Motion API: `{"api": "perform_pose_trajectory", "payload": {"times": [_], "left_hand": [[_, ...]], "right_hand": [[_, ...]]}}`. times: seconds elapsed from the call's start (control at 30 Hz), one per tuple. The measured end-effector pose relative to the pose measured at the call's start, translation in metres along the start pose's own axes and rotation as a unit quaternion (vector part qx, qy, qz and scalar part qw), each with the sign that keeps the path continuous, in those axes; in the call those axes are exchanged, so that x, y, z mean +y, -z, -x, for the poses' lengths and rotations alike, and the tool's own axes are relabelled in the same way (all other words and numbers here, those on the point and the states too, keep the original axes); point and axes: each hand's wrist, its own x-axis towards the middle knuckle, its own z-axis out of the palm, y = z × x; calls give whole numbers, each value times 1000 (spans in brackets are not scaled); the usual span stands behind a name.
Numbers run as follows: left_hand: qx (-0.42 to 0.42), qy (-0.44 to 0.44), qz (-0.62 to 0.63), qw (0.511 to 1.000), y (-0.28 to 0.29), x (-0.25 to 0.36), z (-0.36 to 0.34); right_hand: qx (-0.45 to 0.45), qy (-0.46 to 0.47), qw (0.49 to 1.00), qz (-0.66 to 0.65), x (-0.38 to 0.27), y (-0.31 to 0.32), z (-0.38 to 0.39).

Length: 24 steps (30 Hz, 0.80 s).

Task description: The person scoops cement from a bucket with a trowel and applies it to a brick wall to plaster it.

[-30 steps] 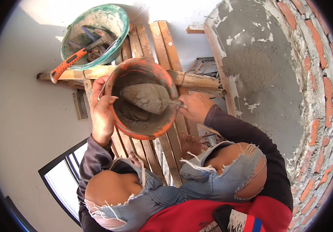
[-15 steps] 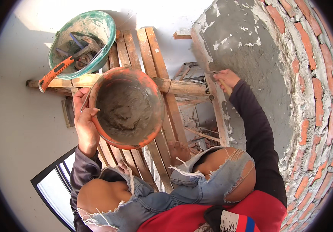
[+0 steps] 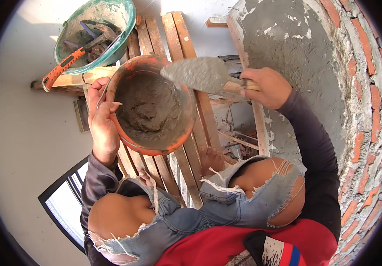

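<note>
Right now, your left hand (image 3: 104, 122) grips the left rim of a round orange plastic bucket (image 3: 185, 115), beside its thin wire handle, and your right hand (image 3: 268, 88) is closed around the wooden handle of a pointed, grey-coated metal trowel (image 3: 199, 75). The bucket sits left of centre, above the wooden slatted platform (image 3: 173, 35), with wet grey mortar (image 3: 144, 104) inside; you can't tell whether it rests on the slats or hangs from your hand. The trowel's tip overlaps the bucket's far right rim, and its blur hides how much it carries. With only your left side steadying the bucket, a knock from the blade could tip it. A tilted blade could drop mortar through the gaps between slats, near your bare right foot (image 3: 211, 160).
</note>
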Motion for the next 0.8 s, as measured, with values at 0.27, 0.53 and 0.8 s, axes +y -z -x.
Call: {"api": "perform_pose_trajectory", "payload": {"times": [0.27,0.53,0.8], "left_hand": [[-2,2,41,999,-9,-6,-4],[1,-35,29,999,-3,-7,-5],[-7,-27,78,997,-1,-13,-3]], "right_hand": [[-168,97,938,287,-72,-60,-62],[-190,55,977,-81,-48,-90,-20],[-43,28,998,24,-33,-120,-17]]}}
